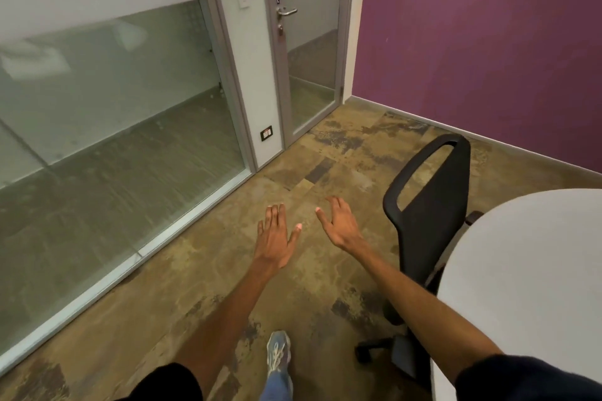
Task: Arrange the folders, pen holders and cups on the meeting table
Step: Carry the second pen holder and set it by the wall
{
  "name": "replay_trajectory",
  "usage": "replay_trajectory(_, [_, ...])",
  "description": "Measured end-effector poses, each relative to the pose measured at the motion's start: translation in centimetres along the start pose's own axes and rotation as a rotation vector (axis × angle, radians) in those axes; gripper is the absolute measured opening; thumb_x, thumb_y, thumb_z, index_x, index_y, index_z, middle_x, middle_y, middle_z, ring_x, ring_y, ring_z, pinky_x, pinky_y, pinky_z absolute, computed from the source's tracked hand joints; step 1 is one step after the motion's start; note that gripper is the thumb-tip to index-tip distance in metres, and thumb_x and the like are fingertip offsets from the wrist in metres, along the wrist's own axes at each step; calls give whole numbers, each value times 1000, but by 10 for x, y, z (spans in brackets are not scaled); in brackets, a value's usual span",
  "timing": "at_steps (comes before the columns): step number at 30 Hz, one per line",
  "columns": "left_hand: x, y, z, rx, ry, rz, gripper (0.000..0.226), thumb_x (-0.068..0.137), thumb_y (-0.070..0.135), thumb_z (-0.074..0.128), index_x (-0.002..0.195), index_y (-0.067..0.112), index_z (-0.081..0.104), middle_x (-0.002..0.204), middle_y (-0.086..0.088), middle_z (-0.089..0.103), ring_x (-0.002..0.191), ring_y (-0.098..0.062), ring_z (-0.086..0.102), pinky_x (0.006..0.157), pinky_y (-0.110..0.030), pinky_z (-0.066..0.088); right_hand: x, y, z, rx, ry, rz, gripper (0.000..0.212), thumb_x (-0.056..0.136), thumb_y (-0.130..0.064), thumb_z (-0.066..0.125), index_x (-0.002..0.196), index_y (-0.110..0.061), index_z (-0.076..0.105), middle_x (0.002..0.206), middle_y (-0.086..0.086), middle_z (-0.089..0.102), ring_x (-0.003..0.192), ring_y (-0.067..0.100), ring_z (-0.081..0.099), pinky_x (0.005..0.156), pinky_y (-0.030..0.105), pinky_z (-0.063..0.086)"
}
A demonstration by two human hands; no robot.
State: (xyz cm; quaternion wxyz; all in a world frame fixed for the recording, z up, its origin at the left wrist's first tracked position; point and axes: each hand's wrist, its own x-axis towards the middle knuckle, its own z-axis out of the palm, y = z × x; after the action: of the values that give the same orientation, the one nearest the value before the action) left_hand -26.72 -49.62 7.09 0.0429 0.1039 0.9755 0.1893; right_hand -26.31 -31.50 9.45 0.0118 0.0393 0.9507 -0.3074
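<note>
White and bare where it shows, the meeting table [527,270] is curving in at our lower right, and we are seeing no folder, pen holder or cup. Our right hand [340,228] and left hand [275,239] are reaching out side by side over the mottled brown floor [202,270], palms down, fingers spread and holding nothing. Just beside the table's edge a black office chair [426,225] is standing. Beyond us are a glass partition [107,101], a glazed door [309,52] and a purple wall [482,42].
</note>
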Motion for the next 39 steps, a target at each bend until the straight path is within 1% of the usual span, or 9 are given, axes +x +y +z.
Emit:
replay_trajectory(8, [176, -40, -26, 6, -47, 99, 71, 102, 51, 24, 156, 13, 0, 165, -8, -2, 153, -22, -5, 124, -46, 5, 155, -7, 5, 25, 71, 136, 57, 103, -45, 35, 145, -6, 37, 149, 12, 39, 137, 28, 38, 115, 41, 33])
replay_trajectory(12, [258, -53, -44, 39, -33, 180, 68, 102, 51, 22, 157, 15, 2, 165, -5, 0, 153, -23, -6, 124, -46, 2, 226, -12, -5, 93, 178, 196, 56, 103, -45, 37, 143, -6, 41, 147, 13, 42, 136, 28, 39, 113, 40, 34])
replay_trajectory(16, [310, -56, -42, 42, -34, 220, 63, 103, 50, 21, 157, 21, 7, 165, -1, 5, 152, -27, -8, 124, -48, -2, 271, -4, -10, 126, 218, 251, 58, 101, -49, 39, 144, -10, 40, 147, 11, 42, 137, 27, 39, 114, 42, 34])
replay_trajectory(20, [369, -49, -28, 56, -103, 251, 64, 103, 50, 21, 157, 19, 6, 165, -2, 1, 153, -23, -6, 124, -49, -2, 319, 18, -20, 153, 257, 305, 59, 101, -48, 39, 146, -9, 38, 150, 11, 40, 140, 26, 36, 116, 43, 32])
replay_trajectory(25, [457, -20, -10, 52, -139, 297, 66, 103, 51, 19, 157, 18, 1, 165, -4, -5, 152, -21, -9, 124, -49, -2, 383, 60, -32, 158, 255, 348, 63, 102, -50, 36, 153, -13, 29, 159, 8, 29, 148, 24, 26, 121, 42, 25])
replay_trajectory(29, [533, 19, -1, 64, -185, 344, 67, 103, 51, 17, 157, 16, 0, 165, -6, -5, 152, -21, -10, 124, -48, -2, 440, 96, -56, 204, 293, 383, 65, 102, -50, 35, 155, -14, 23, 162, 8, 21, 151, 22, 17, 123, 40, 20])
replay_trajectory(33, [607, 72, 1, 68, -204, 409, 69, 102, 53, 20, 157, 14, 2, 165, -8, 0, 153, -22, -3, 124, -47, 6, 494, 129, -95, 207, 357, 393, 64, 102, -48, 36, 155, -14, 24, 162, 8, 23, 151, 22, 17, 123, 38, 17])
replay_trajectory(36, [647, 110, 7, 25, -244, 432, 71, 102, 53, 21, 156, 12, 1, 165, -9, 1, 153, -22, -3, 125, -45, 5, 519, 156, -120, 211, 392, 444, 64, 102, -49, 35, 155, -15, 24, 162, 8, 22, 151, 22, 17, 123, 39, 17])
replay_trajectory(39, [682, 150, 19, 69, -252, 524, 71, 102, 54, 22, 157, 12, 5, 165, -9, 0, 153, -22, -3, 125, -45, 5, 535, 186, -144, 192, 427, 487, 64, 103, -48, 36, 155, -14, 23, 163, 8, 22, 151, 21, 17, 123, 37, 16])
